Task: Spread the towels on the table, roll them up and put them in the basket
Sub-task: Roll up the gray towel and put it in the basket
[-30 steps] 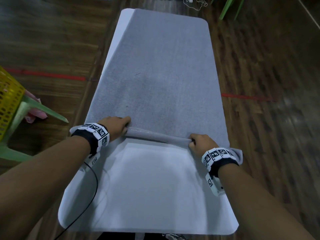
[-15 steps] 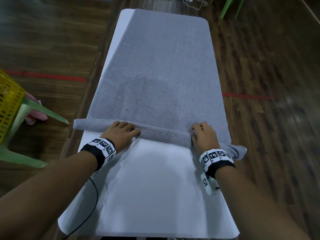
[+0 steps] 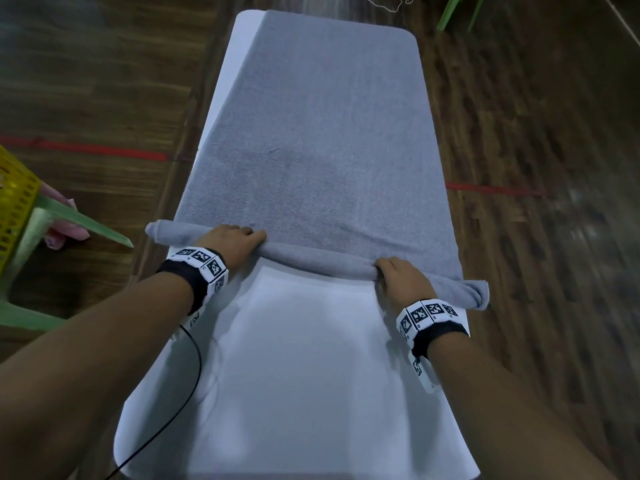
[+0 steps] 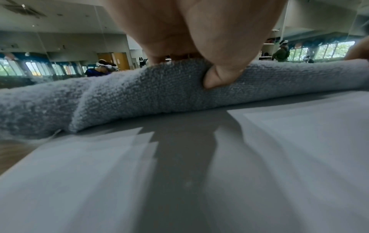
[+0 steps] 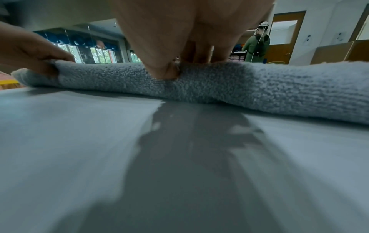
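Lying lengthwise on table (image 3: 304, 393): towel (image 3: 325, 133), grey, far part flat, near end wound into a thin roll (image 3: 311, 263) running across, both tips past the table's sides

Gripping that roll towards its left end: left hand (image 3: 232, 244), fingers curled over the top, thumb (image 4: 219, 78) dug into the near side. Gripping it towards the right end: right hand (image 3: 403, 280), the same way, thumb (image 5: 165, 71) pushed into the pile. Placed well apart, probably to keep the roll straight and evenly tight; thumbs behind, probably to push it forward over the flat part

Judged early in the rolling: most of the towel not yet wound. Slightly skewed, right end nearer than left, so liable to cone unless evened out

At far left, off the table: basket (image 3: 14, 199), yellow lattice wall only, inside out of view, contents impossible to tell. Just beside it a green chair (image 3: 79, 216) and something pink (image 3: 65, 232) beneath; cannot tell whether a towel
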